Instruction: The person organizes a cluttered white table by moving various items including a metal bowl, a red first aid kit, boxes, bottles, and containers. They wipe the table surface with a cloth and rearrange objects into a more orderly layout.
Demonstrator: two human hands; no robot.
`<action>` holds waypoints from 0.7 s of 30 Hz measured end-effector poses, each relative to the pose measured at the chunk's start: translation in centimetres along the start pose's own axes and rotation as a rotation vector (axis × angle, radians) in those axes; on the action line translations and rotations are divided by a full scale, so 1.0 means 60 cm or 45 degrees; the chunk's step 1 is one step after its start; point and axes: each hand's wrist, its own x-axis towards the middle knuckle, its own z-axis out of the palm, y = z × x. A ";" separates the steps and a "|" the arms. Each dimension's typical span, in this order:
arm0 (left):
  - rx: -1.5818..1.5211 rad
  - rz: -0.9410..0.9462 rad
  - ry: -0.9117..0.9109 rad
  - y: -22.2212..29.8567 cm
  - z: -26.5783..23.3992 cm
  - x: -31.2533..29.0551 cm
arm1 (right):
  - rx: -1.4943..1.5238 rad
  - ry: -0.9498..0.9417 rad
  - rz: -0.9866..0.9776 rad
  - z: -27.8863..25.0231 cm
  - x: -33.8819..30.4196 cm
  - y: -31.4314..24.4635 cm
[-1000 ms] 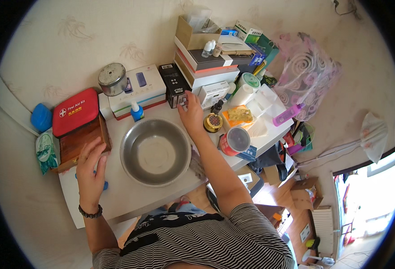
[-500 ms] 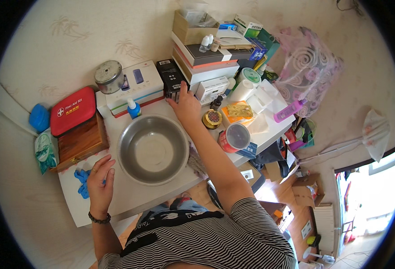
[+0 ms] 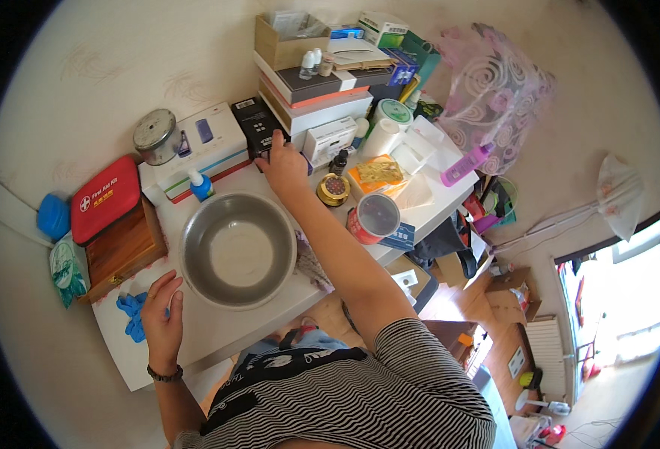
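My right hand (image 3: 286, 166) reaches over the table to a black box (image 3: 253, 122), index finger and thumb spread at its near right end. Nothing shows between those fingers, and whether they touch the box I cannot tell. A wide metal basin (image 3: 238, 295) stands on the white table (image 3: 251, 326) between my arms. Left of it, my left hand (image 3: 163, 314) hovers with fingers loosely stretched and holds nothing. Crumpled blue gloves (image 3: 132, 317) lie just beside that hand. Behind the basin is a small blue spray bottle (image 3: 202, 186) with a white top.
A red first aid case (image 3: 107, 199) rests on a wooden box (image 3: 126, 251) at left. A round tin (image 3: 157, 139) sits on a white box (image 3: 205, 150). Right of my forearm are a gold-lidded jar (image 3: 333, 190), a red tub (image 3: 373, 219) and a pink bottle (image 3: 467, 165).
The whole view has shifted, so the table's things appear farther left. Both hands keep nearly the same places relative to the black box and the gloves.
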 end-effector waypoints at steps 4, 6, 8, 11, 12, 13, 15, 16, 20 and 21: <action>-0.007 0.020 -0.005 0.007 0.005 0.003 | 0.074 -0.084 -0.014 -0.044 -0.031 -0.006; 0.012 0.024 -0.002 -0.001 0.003 0.002 | 0.196 -0.047 -0.065 -0.082 -0.074 -0.011; 0.067 0.061 0.057 -0.007 0.004 0.004 | 0.305 0.142 -0.219 -0.116 -0.122 0.000; 0.171 0.140 0.185 -0.010 0.001 -0.003 | 0.393 0.216 -0.318 -0.215 -0.182 0.023; 0.214 0.168 0.240 -0.010 -0.002 -0.010 | 0.424 0.276 -0.294 -0.240 -0.195 0.042; 0.163 0.125 0.231 -0.008 -0.008 -0.015 | 0.451 0.317 -0.150 -0.266 -0.203 0.068; 0.120 -0.005 0.222 -0.008 -0.016 -0.032 | 0.458 0.420 0.085 -0.318 -0.211 0.133; 0.100 -0.068 0.217 -0.012 -0.018 -0.042 | 0.438 0.485 0.176 -0.336 -0.212 0.176; 0.323 0.150 0.287 0.004 0.003 -0.048 | 0.208 0.273 0.120 -0.361 -0.199 0.286; 0.309 0.144 0.271 0.008 0.006 -0.047 | 0.113 0.221 -0.039 -0.350 -0.189 0.308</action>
